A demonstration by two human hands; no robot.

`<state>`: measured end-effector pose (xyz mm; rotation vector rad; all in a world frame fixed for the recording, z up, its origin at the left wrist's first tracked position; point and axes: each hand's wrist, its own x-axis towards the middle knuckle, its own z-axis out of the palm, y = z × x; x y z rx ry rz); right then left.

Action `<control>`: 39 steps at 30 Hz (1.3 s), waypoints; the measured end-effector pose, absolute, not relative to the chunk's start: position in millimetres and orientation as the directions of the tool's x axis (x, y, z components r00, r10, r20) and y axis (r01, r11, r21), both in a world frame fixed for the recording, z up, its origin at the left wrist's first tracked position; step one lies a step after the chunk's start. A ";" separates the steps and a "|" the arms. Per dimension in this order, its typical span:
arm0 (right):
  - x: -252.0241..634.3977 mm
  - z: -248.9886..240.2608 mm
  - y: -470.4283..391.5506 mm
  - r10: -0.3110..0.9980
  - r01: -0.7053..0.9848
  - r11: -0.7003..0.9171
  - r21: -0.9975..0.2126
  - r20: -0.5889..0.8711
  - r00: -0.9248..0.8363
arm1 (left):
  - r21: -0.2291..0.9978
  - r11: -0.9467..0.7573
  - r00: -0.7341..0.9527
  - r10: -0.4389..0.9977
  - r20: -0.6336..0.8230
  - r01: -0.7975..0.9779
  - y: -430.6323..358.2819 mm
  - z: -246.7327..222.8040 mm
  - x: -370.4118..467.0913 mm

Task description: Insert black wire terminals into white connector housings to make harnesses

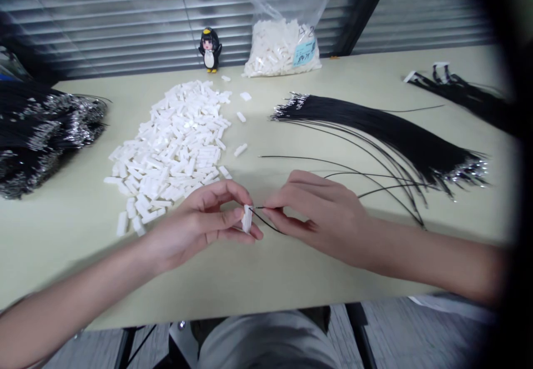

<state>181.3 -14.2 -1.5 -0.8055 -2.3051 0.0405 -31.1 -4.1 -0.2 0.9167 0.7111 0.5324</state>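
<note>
Between the thumb and fingers of my left hand (208, 219) is a small white plastic connector housing (247, 219), held upright. One thin black wire (266, 224) runs out of the housing and curves under my right hand. My right hand (312, 208) pinches another black wire (259, 208), its metal-tipped end at the upper part of the housing; whether the tip is inside I cannot tell. To the left behind my left hand lies a heap of white connector housings (175, 135). Behind my right hand is a bundle of black wires (375, 124) with crimped metal ends.
At the left is a big pile of black wires (41, 130). A clear bag of white housings (283, 46) and a penguin-costume figurine (210, 49) stand along the back. Black wires with white connectors (458, 91) lie far right. The table's front edge (233, 313) is close to my lap.
</note>
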 end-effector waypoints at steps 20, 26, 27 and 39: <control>185.0 6.7 -18.3 0.395 0.518 0.854 0.057 0.577 -0.715 | 0.888 0.457 0.606 0.722 -0.334 -0.056 -7.6 -3.5 -29.6; 183.9 -4.4 -14.3 0.359 0.481 0.875 0.050 0.599 -0.716 | 0.905 0.421 0.608 0.736 -0.299 -0.064 -8.7 -6.9 -29.4; 183.8 -7.2 -13.3 0.355 0.477 0.878 0.043 0.611 -0.708 | 0.903 0.425 0.607 0.736 -0.300 -0.069 -9.0 -6.7 -29.2; 182.4 -11.9 -8.1 0.285 0.400 0.916 0.029 0.655 -0.700 | 0.903 0.425 0.614 0.731 -0.299 -0.066 -7.8 -10.2 -28.9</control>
